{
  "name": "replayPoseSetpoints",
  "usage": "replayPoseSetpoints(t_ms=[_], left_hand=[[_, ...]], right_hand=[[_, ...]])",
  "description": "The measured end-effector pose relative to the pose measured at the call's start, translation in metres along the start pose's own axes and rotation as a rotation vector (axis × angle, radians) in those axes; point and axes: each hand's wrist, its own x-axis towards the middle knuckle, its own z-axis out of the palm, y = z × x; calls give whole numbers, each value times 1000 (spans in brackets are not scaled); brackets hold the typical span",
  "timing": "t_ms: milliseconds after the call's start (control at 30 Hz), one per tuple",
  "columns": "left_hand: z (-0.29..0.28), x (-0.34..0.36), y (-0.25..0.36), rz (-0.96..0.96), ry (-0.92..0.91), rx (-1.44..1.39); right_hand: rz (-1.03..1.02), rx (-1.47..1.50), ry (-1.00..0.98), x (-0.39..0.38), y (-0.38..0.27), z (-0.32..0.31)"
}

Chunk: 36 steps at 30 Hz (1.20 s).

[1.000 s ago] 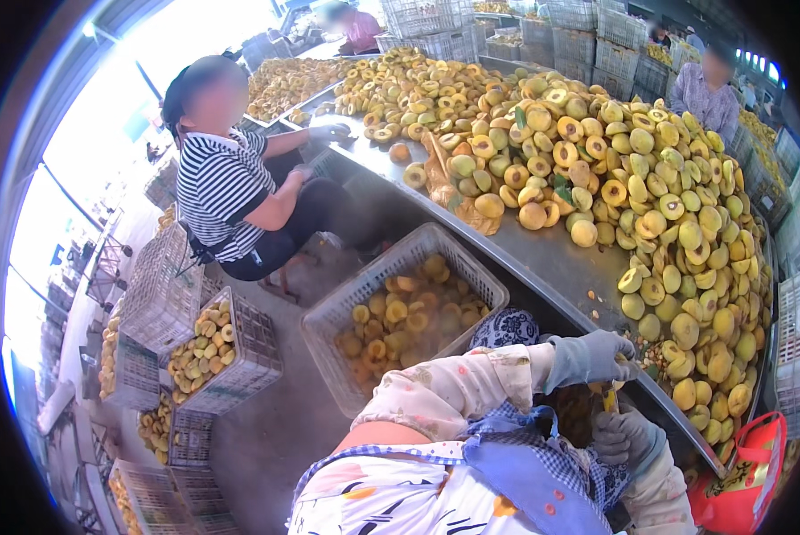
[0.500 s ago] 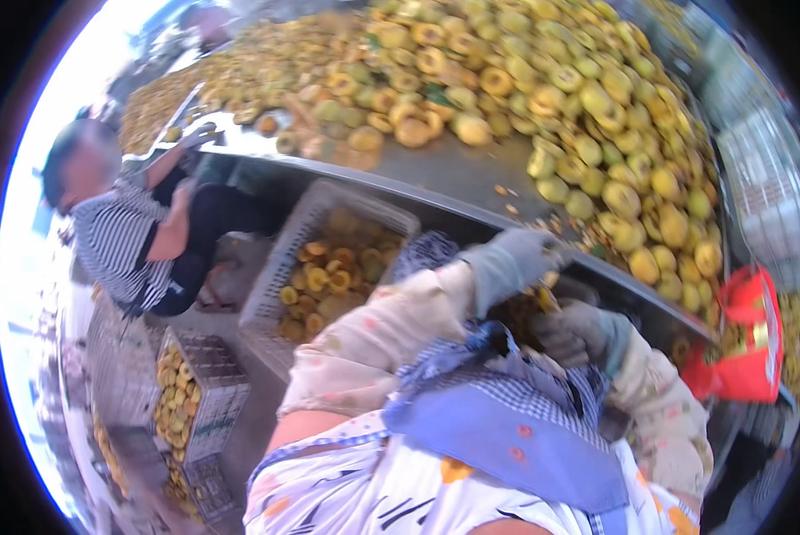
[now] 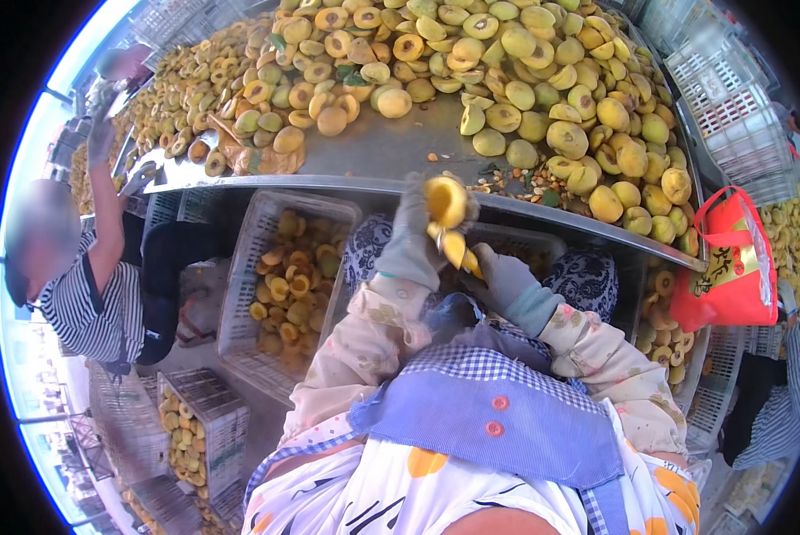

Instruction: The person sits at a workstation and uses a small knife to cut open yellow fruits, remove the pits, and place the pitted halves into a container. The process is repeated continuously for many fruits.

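Fingers of gloved left hand (image 3: 409,234) curled round pitted peach half (image 3: 446,201), gloved right hand (image 3: 507,282) gripping slim yellow implement (image 3: 459,251) just below it, peach half near edge of steel table (image 3: 386,147)

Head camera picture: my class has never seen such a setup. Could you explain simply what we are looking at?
There is no machine here, just a person wearing gloves. The camera sits on their head, looking down; its wide lens bends straight edges. The person's left hand holds a hollowed fruit half. The right hand is close below, beside a small yellow thing I cannot identify. Ahead, a metal table bears a big pile of fruit, much of it halved. Below its edge, a crate holds more fruit.
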Motion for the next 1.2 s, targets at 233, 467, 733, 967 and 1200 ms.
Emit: replayPoseSetpoints(t_ms=[233, 467, 733, 967, 1200], left_hand=[[-75, -77, 163, 1070, 209, 1546], [-12, 1, 169, 827, 349, 2066], [55, 175, 110, 872, 634, 2382], [-17, 170, 134, 579, 38, 1356], [28, 161, 74, 691, 379, 2234]], right_hand=[[363, -353, -382, -13, 89, 10], [502, -12, -441, 7, 85, -9], [519, 150, -465, 13, 61, -12], [410, 421, -178, 22, 64, -25], [294, 604, -123, 12, 22, -30]])
